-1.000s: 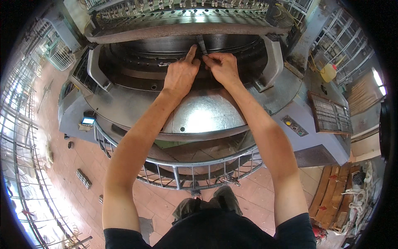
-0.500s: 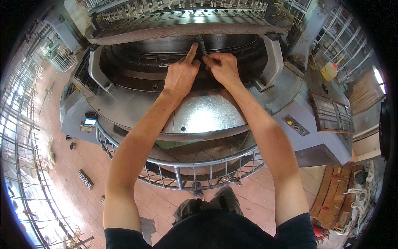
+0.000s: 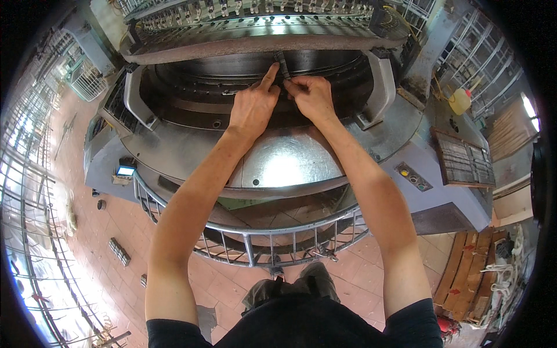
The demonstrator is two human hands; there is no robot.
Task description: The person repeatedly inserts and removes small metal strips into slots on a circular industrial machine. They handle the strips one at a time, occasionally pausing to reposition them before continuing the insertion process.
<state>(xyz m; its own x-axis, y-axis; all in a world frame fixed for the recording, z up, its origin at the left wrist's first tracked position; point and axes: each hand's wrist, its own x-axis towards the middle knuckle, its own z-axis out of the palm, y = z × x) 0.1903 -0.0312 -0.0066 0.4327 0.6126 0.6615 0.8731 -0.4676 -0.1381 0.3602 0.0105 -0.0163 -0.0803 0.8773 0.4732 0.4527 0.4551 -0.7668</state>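
A narrow dark strip with a ridged surface [image 3: 282, 64] stands slightly tilted inside the opening of a round metal machine, likely a circular knitting machine [image 3: 290, 153]. My right hand [image 3: 313, 95] pinches its lower end between thumb and fingertips. Beside it, my left hand [image 3: 253, 107] reaches up with the index finger stretched out, its tip touching or very near the strip's left side. The left hand's other fingers are bent, and its thumb is hidden. A small, pale metal piece [image 3: 230, 93] shows just left of that hand; whether the hand touches it is unclear.
Above my hands runs a thick brown rim [image 3: 261, 49]. Grey brackets [image 3: 380, 87] flank the opening. A curved metal railing [image 3: 249, 231] lies between my body and the machine. At right are a button panel [image 3: 413, 176], a framed grid panel [image 3: 464, 156] and a yellowish container [image 3: 460, 101].
Both hands keep nearly the same place and grip. The view has shifted very slightly; the strip stays between the hands.
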